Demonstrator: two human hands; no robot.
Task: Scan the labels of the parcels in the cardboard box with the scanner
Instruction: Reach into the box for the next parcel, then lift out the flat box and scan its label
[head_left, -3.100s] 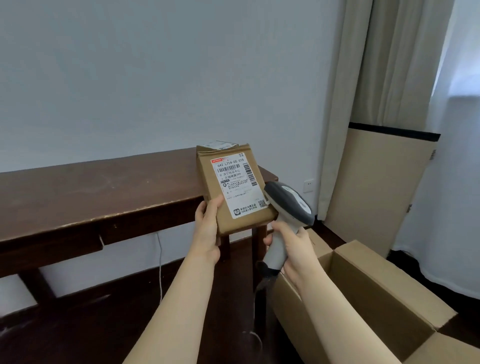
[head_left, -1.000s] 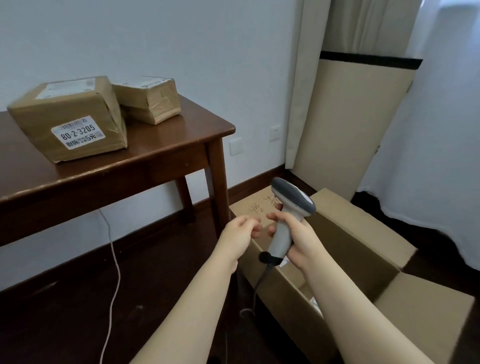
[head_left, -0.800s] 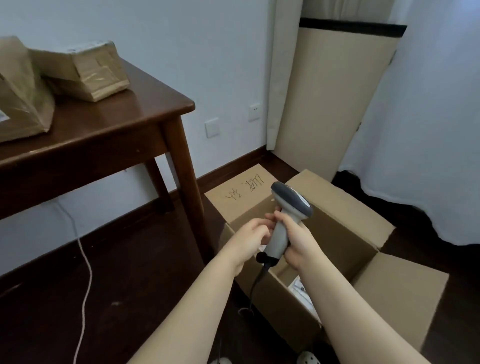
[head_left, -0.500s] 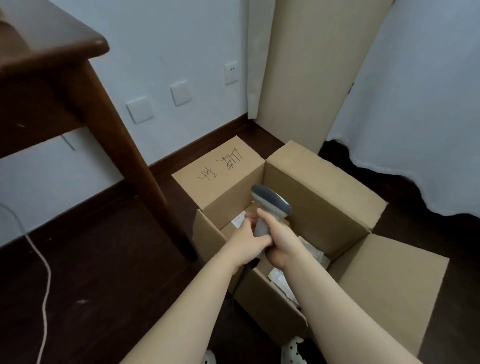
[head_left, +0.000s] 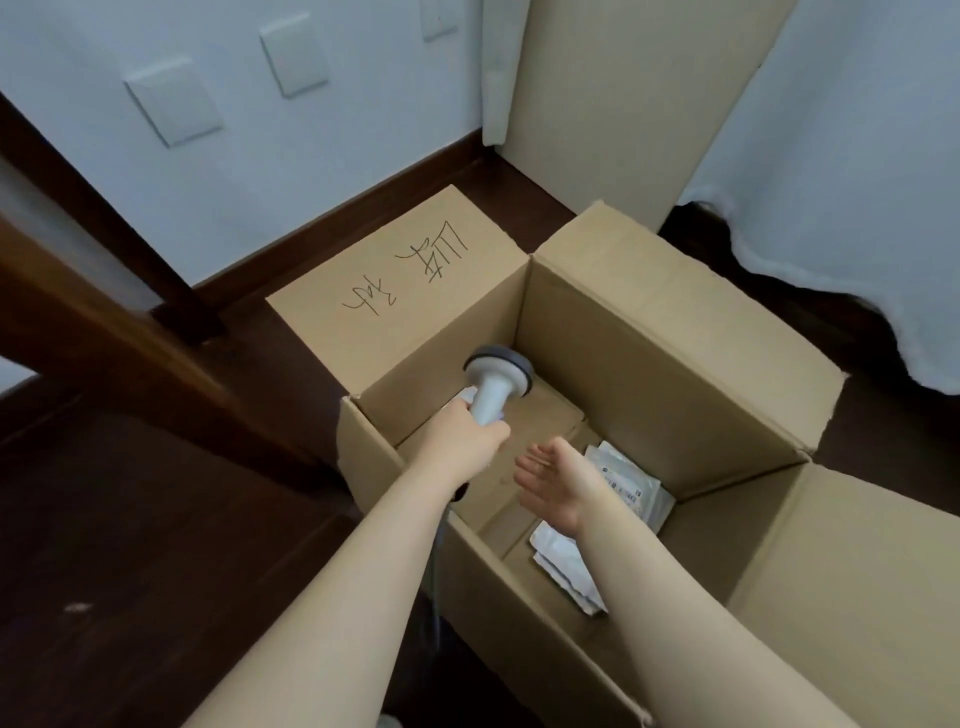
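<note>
An open cardboard box (head_left: 670, 338) stands on the dark floor, its flaps folded out. My left hand (head_left: 467, 436) grips the handle of the grey scanner (head_left: 496, 376), held over the box's left inner corner with its head pointing away. My right hand (head_left: 558, 480) reaches down into the box, fingers spread, holding nothing. Under and beside that hand lie white parcels: one with a printed label (head_left: 631, 486) against the right wall and another (head_left: 566, 569) nearer me. The box bottom is otherwise bare cardboard.
A dark wooden table leg (head_left: 119, 332) slants across the left, close to the box. The far flap (head_left: 400, 280) bears handwritten marks. A beige panel (head_left: 623, 104) and white curtain (head_left: 852, 171) stand behind the box. Wall sockets (head_left: 174, 106) sit above the skirting.
The view has tilted down from the table to the box. The scanner passed from my right hand to my left. My freed right hand has dropped into the box toward the white parcels.
</note>
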